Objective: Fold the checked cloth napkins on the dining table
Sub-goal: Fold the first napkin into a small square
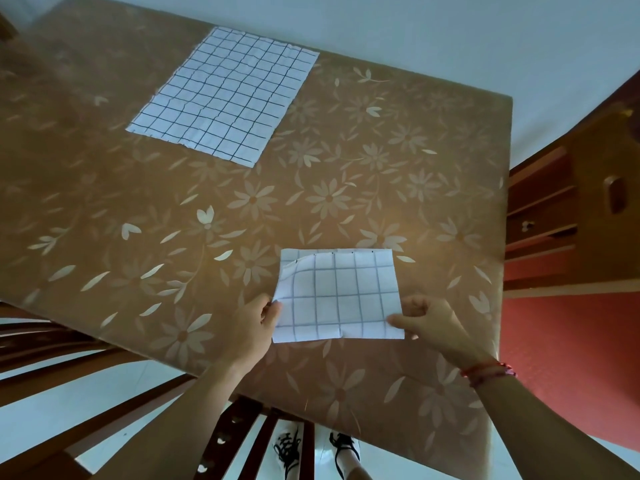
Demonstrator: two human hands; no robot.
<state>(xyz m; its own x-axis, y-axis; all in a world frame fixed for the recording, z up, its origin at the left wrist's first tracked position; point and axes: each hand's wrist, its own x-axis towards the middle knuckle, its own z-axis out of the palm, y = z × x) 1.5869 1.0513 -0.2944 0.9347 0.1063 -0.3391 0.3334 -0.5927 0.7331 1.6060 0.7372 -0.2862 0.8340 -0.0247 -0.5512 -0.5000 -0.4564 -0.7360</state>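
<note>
- The dining table (346, 188) fills most of the view; it wears a brown cover with pale flowers, and both napkins lie on it.
- The unfolded napkin (225, 95) lies flat and fully spread at the far side of the table, well apart from the hands. It looks untouched, so I judge this one is left to do.
- The folded napkin (337, 296) lies near the front edge, already reduced to a smaller rectangle (its far left corner curls up a little, so the layers are not yet flat). I judge it is in the middle of folding, perhaps one more fold or a smoothing remains.
- The left hand (251, 327) pinches the napkin's left edge between thumb and fingers, closed on the cloth.
- The right hand (429, 318) has its thumb on the near right corner, the other fingers curled in; it seems to grip that corner.
</note>
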